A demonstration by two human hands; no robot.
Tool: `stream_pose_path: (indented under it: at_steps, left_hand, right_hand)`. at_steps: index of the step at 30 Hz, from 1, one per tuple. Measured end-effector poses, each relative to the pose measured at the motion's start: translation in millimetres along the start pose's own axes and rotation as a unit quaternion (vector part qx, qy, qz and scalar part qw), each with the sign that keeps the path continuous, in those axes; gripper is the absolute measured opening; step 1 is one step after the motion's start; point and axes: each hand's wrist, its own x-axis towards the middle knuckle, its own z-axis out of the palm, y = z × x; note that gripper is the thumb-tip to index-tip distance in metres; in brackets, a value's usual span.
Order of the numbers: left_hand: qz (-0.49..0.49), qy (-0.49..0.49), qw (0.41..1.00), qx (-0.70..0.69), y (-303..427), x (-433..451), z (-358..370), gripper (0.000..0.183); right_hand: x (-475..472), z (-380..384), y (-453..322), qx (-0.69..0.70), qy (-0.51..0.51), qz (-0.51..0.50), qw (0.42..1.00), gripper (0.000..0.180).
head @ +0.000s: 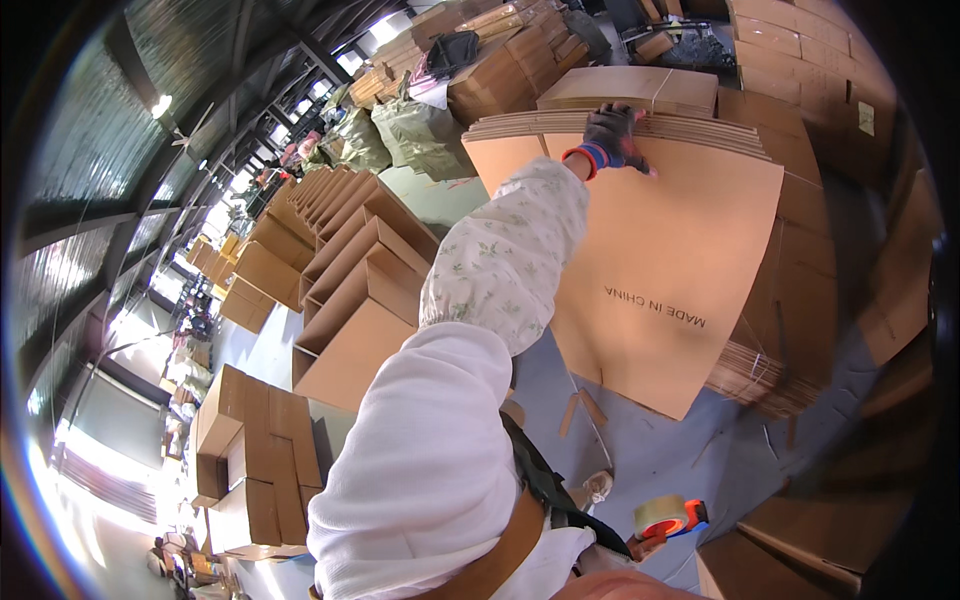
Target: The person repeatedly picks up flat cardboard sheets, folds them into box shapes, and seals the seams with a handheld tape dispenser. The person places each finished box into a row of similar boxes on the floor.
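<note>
My left hand (615,139), in a dark knitted glove with a blue and red cuff, grips the upper edge of a flattened cardboard box (675,225). Its fingers reach over the edge and its thumb lies on the front face. This sheet leans at the front of several upright flattened boxes (705,129) and bears printed writing. Low in the picture, my right hand (646,546), mostly hidden, holds an orange and blue tape dispenser (697,516) with a wide roll of tan packing tape (660,516).
Rows of open cardboard boxes (360,330) stand at the left, beside stacked boxes (262,457). Tied bundles of flat cardboard (765,375) lie behind the sheet. Green woven sacks (420,135) and box piles stand farther off. Cardboard scraps (581,411) lie on the grey floor (652,457).
</note>
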Motion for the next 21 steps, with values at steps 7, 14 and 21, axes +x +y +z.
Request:
stream_pose_path:
  at_steps: [7, 14, 21]
  left_hand:
    - [0.022, 0.007, 1.000, 0.007, -1.8, 3.7, 2.7, 0.122]
    - [0.012, 0.017, 0.999, 0.030, 13.7, -1.8, -3.1, 0.117]
    - [0.070, 0.063, 0.996, -0.008, 2.8, -8.2, 1.3, 0.115]
  right_hand:
    - [79.1, 2.2, 9.2, 0.052, -0.020, 0.001, 0.998, 0.036]
    - [195.0, 64.5, -66.7, 0.231, -0.139, 0.058, 0.961, 0.040]
    - [194.2, 301.5, -193.3, 0.157, -0.267, -0.080, 0.947, 0.053]
